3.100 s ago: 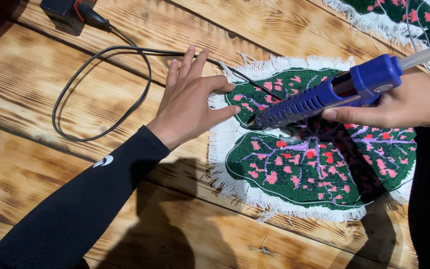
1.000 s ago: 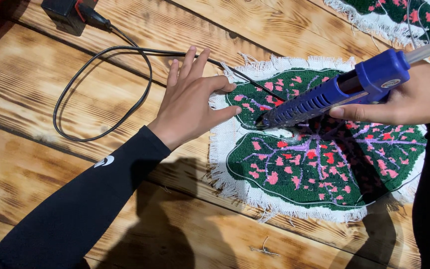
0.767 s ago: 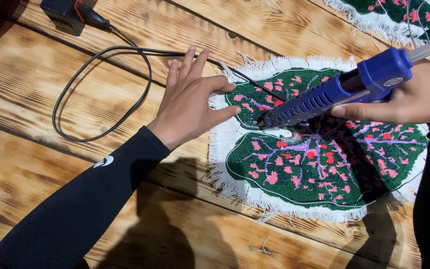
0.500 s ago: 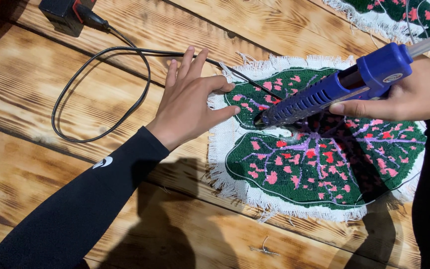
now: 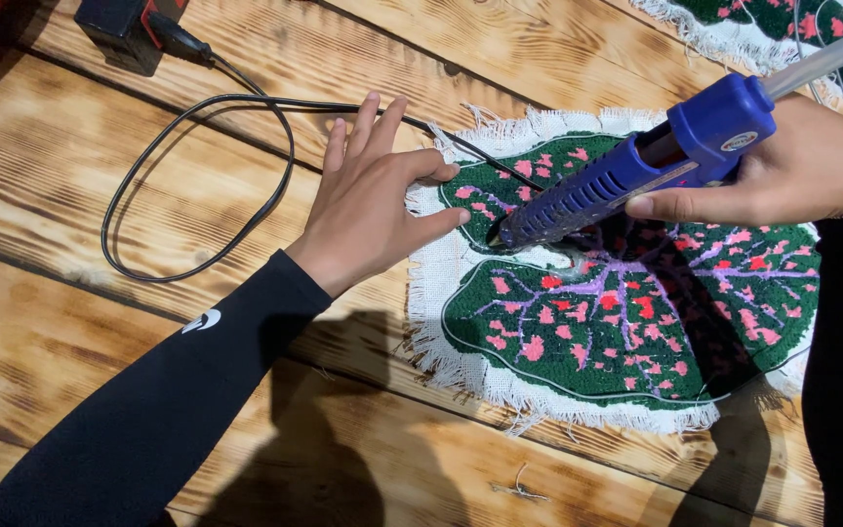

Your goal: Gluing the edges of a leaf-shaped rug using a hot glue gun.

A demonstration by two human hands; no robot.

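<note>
A green tufted rug piece with pink spots, purple veins and a frayed white cloth border lies on the wooden table. My left hand rests flat, fingers spread, on the rug's left white edge. My right hand grips a blue hot glue gun with a clear glue stick at its back. The gun's nozzle touches the white notch between the rug's two green lobes, just right of my left thumb.
A black power cord loops across the planks to a black and red plug block at the top left. A second green and pink rug piece lies at the top right corner. Loose threads lie near the front edge.
The glue gun's nozzle has crept a little left and down along the white notch. My left hand has stayed put on the rug's edge.
</note>
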